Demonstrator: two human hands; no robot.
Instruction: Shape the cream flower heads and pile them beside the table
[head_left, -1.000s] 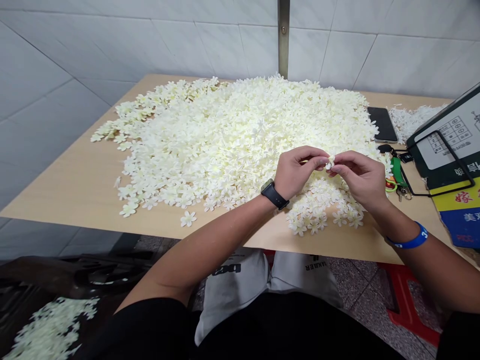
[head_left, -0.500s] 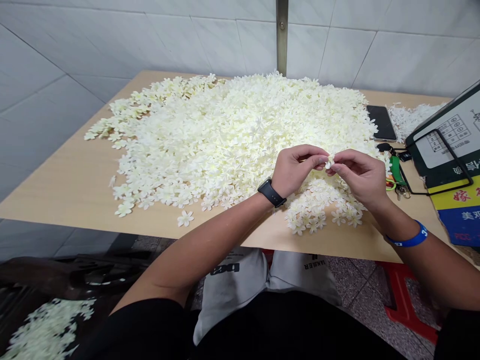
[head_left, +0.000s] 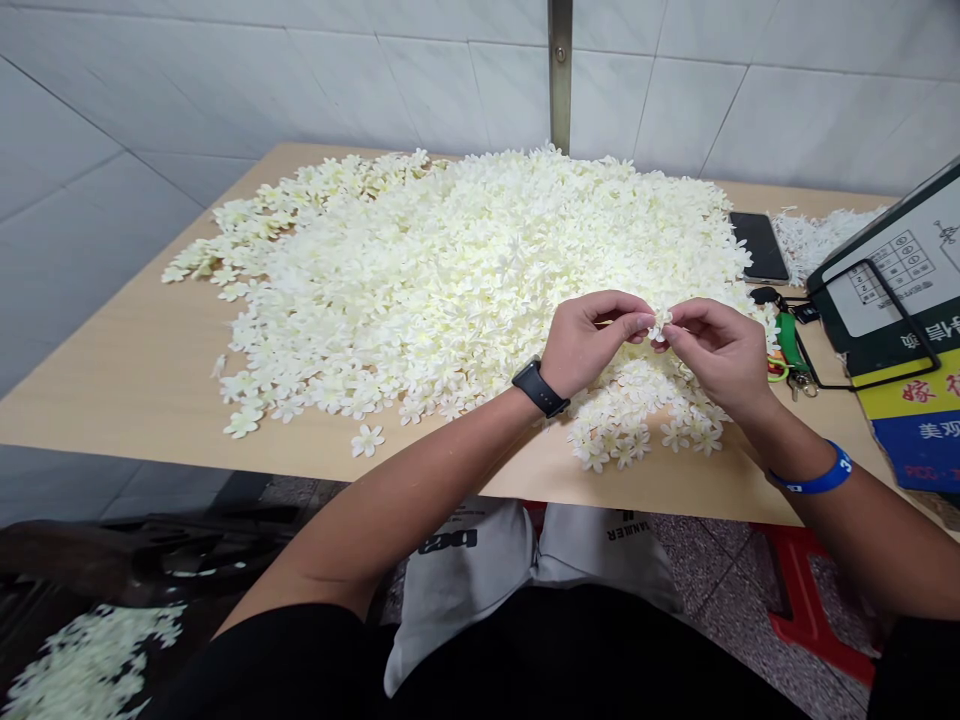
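Note:
Between my hands is a small white artificial flower, pinched from both sides. My left hand, with a black watch on its wrist, grips it by thumb and forefinger. On the other side, the fingertips of my right hand close on the same flower; a blue wristband circles that arm. Just beyond my hands rises a big heap of cream-white flowers. Below them, near the table's front edge, lies a smaller group of flowers. One single flower lies apart to the left.
At the right are a phone, white scraps, keys with a green tag and a printed carton with a black wire frame. More flowers lie at lower left below the table. A red stool stands beneath.
The flower between my fingertips has turned and shows more of its petals. Both hands stay almost in place; the whole view has shifted slightly.

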